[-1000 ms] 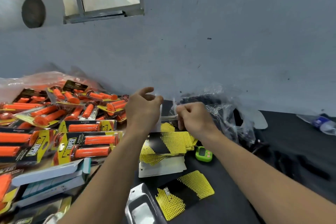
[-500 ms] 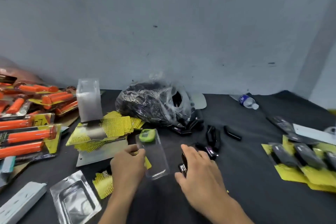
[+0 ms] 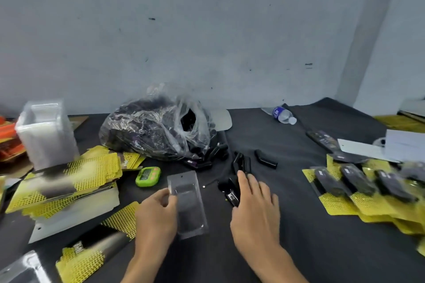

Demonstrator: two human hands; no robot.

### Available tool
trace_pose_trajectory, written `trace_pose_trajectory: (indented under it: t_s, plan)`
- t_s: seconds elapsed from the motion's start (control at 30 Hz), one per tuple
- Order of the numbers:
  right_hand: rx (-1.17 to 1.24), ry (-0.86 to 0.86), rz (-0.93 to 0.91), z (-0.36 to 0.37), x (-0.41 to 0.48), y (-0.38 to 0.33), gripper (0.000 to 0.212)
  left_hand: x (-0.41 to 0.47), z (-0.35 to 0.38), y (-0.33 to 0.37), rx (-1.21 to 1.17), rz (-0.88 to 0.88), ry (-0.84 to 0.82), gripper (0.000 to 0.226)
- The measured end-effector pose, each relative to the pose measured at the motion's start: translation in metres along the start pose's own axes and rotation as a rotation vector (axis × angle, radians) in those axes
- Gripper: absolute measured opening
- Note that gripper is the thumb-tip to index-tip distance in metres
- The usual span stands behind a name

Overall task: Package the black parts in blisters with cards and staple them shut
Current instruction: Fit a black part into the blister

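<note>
Pinching a clear blister (image 3: 188,204) by its left edge with the left hand (image 3: 158,211), near the middle of the front edge of the table (image 3: 322,248); holding the right hand (image 3: 255,204) spread just beside it, fingertips at loose black parts (image 3: 241,162)

A pale grey wall (image 3: 207,30) (scuffed with small dark marks) rises behind the bench (image 3: 299,225), covered in black cloth.

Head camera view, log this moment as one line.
left hand: holds clear blister | right hand: open, fingertips near loose black parts | blister: looks empty | stage: part not yet loaded
</note>
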State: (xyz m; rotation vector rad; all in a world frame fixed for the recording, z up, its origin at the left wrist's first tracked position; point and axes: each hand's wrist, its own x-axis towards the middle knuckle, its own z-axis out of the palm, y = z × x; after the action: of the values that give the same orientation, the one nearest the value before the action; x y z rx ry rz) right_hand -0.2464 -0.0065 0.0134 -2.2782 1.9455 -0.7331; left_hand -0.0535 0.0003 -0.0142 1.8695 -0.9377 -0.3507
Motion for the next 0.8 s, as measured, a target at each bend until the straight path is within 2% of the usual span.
trace_pose_trajectory:
  t_s: [0.13, 0.2, 0.3, 0.37, 0.53, 0.67, 0.8]
  plan:
    - [0.323, 0.209, -0.287, 0.012, -0.019, -0.031, 0.064, -0.003, 0.001, 0.002, 0.071, 0.051, -0.001, 0.027]
    - [0.374, 0.172, -0.33, 0.019, -0.023, -0.044, 0.062, -0.006, -0.001, 0.002, 0.08, 0.053, -0.008, 0.027]
    - [0.612, -0.073, -0.081, 0.03, -0.019, -0.047, 0.066, -0.013, -0.005, 0.002, 0.06, 0.061, -0.038, 0.025]
    - [0.708, -0.146, 0.066, 0.033, -0.014, -0.042, 0.062, -0.018, -0.006, 0.004, 0.041, 0.08, -0.065, 0.026]
    - [0.754, -0.129, 0.142, 0.039, -0.007, -0.035, 0.05, -0.022, -0.004, 0.006, -0.01, 0.136, -0.103, 0.037]
    - [0.812, -0.078, 0.165, 0.039, -0.007, -0.033, 0.03, -0.026, -0.01, 0.005, -0.057, 0.202, -0.075, 0.035]
    - [0.945, -0.104, 0.244, 0.043, -0.007, -0.029, 0.022, -0.03, -0.01, 0.003, -0.086, 0.212, -0.086, 0.034]
